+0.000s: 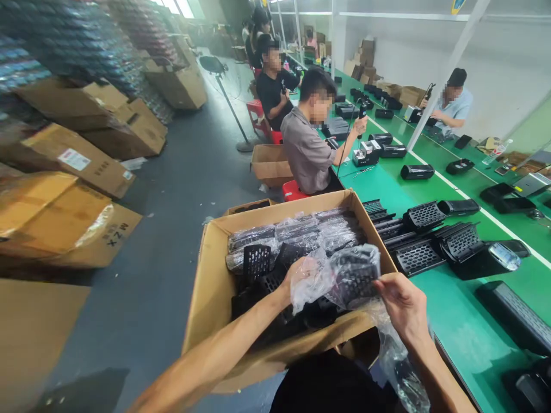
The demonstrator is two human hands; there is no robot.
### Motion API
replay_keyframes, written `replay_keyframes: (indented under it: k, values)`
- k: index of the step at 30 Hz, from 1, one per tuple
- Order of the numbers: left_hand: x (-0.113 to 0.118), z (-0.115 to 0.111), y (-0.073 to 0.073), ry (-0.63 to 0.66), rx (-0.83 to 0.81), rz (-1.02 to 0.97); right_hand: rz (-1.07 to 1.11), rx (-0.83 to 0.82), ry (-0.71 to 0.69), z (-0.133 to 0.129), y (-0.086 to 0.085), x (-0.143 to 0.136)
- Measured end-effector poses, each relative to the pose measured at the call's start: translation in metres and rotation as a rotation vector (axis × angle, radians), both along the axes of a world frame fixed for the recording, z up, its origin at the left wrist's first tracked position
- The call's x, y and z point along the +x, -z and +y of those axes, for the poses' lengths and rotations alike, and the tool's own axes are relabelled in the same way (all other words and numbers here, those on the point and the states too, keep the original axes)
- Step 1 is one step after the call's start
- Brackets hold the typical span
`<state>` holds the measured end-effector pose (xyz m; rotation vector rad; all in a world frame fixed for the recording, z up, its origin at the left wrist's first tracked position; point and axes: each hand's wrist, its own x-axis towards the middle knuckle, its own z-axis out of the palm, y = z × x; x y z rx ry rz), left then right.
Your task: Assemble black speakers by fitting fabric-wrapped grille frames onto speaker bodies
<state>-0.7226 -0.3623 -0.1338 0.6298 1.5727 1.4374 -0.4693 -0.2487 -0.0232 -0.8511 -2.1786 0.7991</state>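
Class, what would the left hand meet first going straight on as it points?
Probably the bagged black part, just beyond the clear plastic the left hand holds; depth is unclear.

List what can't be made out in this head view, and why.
All in the head view:
- Left grip: fingertips obscured by crumpled clear plastic.
- Floor of the open carton: hidden under black perforated parts and plastic-wrapped pieces.
- Long black housing, lower right: far end cut off by the right edge.
- White label on a box at left: print too small and blurred to read.
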Motion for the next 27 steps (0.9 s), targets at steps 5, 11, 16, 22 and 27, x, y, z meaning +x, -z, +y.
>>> replay_keyframes:
  k: [5,11,16,22,27]
  values:
    - [-0.044,0.003,0.009,-0.16,-0.145,0.235,-0.087,0.19,-0.37,-0.006,-0.019,-0.004]
    - [-0.045,0.037,0.014,0.138,-0.21,0.539,-0.136,0.241,-0.471,-0.012,-0.053,0.004]
    - [-0.023,0.078,0.027,0.379,-0.442,0.723,-0.077,0.231,-0.448,-0.004,-0.075,0.009]
    - [-0.013,0.102,0.032,0.509,-0.578,0.781,-0.073,0.143,-0.29,-0.004,-0.074,0.022]
    - [-0.02,0.093,0.002,0.46,-0.388,0.796,0.022,-0.032,-0.156,-0.005,-0.064,0.016]
